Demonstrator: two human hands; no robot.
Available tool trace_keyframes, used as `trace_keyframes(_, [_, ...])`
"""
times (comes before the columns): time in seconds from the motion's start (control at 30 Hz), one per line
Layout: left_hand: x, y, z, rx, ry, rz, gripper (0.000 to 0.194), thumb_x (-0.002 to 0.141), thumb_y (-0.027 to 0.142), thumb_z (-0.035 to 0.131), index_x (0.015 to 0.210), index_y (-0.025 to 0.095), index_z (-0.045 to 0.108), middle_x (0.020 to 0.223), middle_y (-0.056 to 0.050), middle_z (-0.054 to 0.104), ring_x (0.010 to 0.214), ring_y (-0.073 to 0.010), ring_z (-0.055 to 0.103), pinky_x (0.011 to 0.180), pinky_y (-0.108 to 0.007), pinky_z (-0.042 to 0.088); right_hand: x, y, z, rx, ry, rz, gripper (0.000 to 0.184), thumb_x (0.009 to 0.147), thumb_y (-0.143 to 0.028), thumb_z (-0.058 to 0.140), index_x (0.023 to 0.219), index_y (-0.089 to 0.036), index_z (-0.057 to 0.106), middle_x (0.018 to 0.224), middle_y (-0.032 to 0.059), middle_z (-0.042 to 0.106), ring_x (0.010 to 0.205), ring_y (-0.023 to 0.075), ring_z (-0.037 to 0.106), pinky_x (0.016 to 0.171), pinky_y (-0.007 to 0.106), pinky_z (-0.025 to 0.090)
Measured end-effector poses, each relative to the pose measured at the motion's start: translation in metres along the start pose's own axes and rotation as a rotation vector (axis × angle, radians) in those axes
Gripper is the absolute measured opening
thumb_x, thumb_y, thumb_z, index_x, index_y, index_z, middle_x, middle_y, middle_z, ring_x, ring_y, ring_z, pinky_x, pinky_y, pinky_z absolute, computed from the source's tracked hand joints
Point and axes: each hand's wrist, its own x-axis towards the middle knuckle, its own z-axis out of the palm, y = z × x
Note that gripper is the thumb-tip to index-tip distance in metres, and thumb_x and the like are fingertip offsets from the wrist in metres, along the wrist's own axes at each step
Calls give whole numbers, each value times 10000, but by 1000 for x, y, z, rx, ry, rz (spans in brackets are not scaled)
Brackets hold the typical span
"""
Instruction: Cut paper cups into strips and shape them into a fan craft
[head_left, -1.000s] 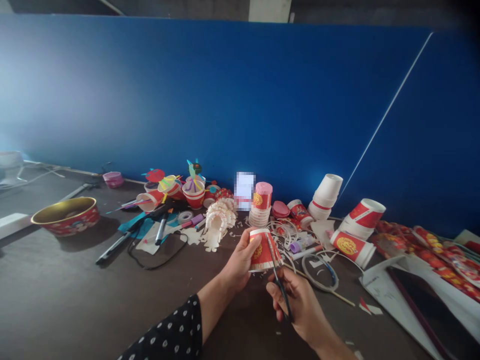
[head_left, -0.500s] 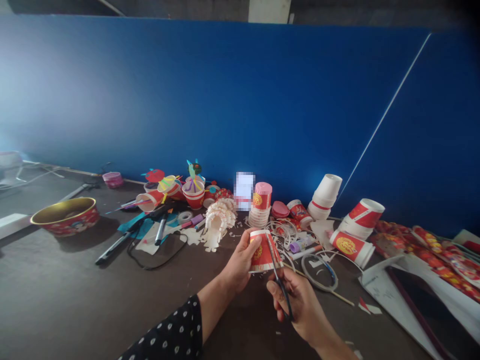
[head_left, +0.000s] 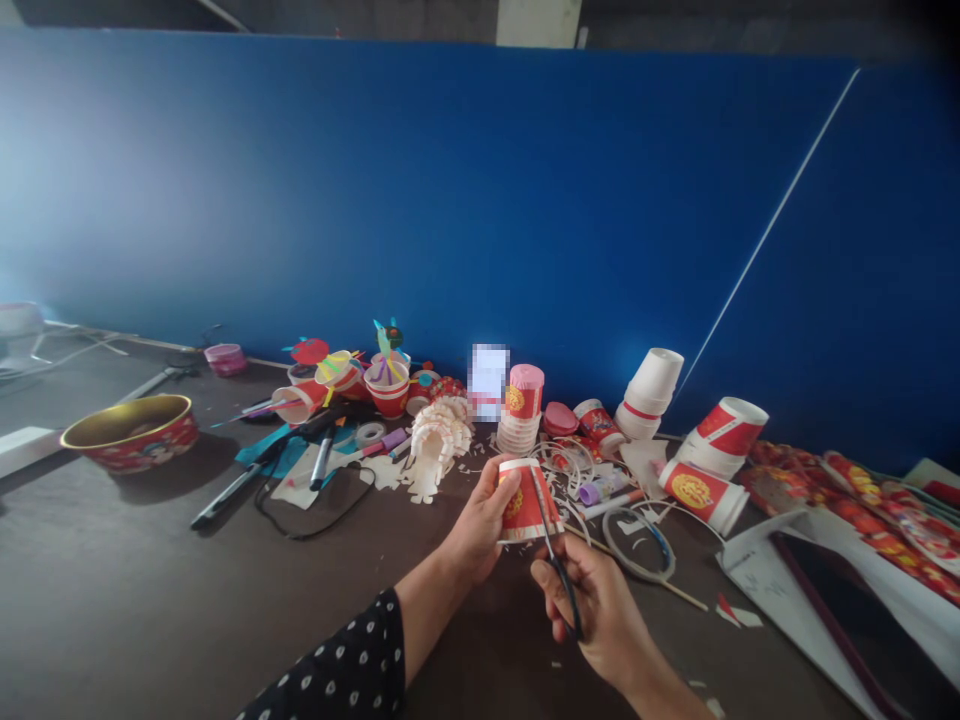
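Clock directions are taken from the cup in the hands, with 12 pointing away from the person. At 5 o'clock, the right hand (head_left: 592,595) grips the scissors (head_left: 568,585) by their black handles. Their blades reach up to the cup (head_left: 523,512) at its wide, near edge; how far apart they stand is hard to tell. At 8 o'clock, the left hand (head_left: 476,530) grasps the cup, thumb on its red side, wide end toward the person. The cup is in front of the chest, over the table (head_left: 225,600).

A phone (head_left: 847,610) lies at 4 o'clock on a white sheet (head_left: 754,568). Near 3 is a hoop (head_left: 610,555). A white paper arch (head_left: 431,455) stands at 11, and a bowl (head_left: 146,453) at 10. At 12 is a stack (head_left: 517,433) of cups, pink on top. Behind everything rises a blue panel (head_left: 480,190).
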Motion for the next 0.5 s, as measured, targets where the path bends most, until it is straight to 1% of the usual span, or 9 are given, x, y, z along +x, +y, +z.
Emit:
trace_keyframes(0.23, [0, -1, -1, -4, 1, -5, 393, 711, 403, 650, 1005, 210, 473, 843, -20, 571, 687, -137, 563, 644, -263, 480, 0, 1, -1, -21, 5, -6, 377, 753, -539, 576, 769, -166, 523, 483, -62, 483, 361, 60, 436, 357, 159, 347])
trace_keyframes(0.4, [1, -1, -2, -75, 39, -38, 466, 697, 393, 669, 1087, 225, 476, 917, -44, 609, 764, -171, 595, 690, -292, 497, -1, -1, 1, -7, -5, -5, 381, 760, -545, 565, 765, -168, 510, 473, -66, 476, 345, 54, 426, 354, 157, 335])
trace_keyframes(0.5, [2, -2, -3, -133, 51, -98, 433, 708, 403, 658, 1041, 159, 526, 919, -81, 627, 775, -185, 608, 717, -304, 503, -2, -1, 1, 17, 0, -8, 377, 766, -540, 561, 764, -167, 501, 477, -68, 469, 349, 51, 421, 352, 155, 328])
